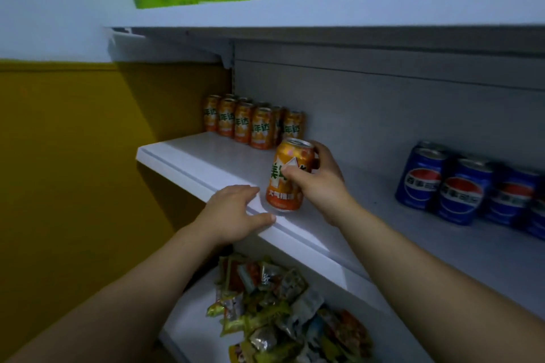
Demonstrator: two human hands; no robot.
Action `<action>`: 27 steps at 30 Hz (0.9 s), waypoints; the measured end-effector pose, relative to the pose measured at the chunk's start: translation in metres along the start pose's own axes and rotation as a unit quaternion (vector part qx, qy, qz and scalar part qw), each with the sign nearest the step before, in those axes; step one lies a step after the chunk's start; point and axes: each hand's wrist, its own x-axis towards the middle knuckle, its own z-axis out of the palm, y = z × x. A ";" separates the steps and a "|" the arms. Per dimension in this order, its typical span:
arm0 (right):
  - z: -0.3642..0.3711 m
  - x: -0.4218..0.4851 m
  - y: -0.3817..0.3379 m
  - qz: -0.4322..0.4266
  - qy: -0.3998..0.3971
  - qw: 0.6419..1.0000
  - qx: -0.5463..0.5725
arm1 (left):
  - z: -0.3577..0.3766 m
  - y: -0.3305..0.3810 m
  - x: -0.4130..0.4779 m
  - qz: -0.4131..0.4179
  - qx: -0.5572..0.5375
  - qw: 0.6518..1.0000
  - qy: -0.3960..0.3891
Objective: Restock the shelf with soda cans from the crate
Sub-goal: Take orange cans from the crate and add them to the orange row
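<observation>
Forearms nearest, both reaching up to the middle shelf (191, 168). Right hand (320, 186) wrapped round the mid-body of an orange can (284, 196), thumb in front, fingers behind. Can is upright near the shelf's front edge; can't tell if its base is down yet. Left hand (233, 212) relaxed, holding nothing, resting on the shelf lip just beside the can. Orange row (253, 127) sits at the back left, blue cans (460, 188) well apart on the right. Handling guess: full can, moderately heavy, rigid, smooth wall so slippery-ish, dents if dropped. Mid-body wrap is the right hold; slide it back to the row.
</observation>
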 end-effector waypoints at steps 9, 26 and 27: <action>-0.003 0.044 0.021 -0.021 -0.059 0.998 -0.028 | -0.006 -0.006 0.041 -0.066 0.115 0.987 -0.090; 0.032 0.177 0.071 -0.054 0.011 0.986 -0.158 | 0.005 -0.012 0.063 -0.069 0.124 0.989 -0.050; 0.034 0.183 0.074 -0.054 0.017 0.984 -0.166 | 0.005 -0.012 0.063 -0.069 0.123 0.989 -0.050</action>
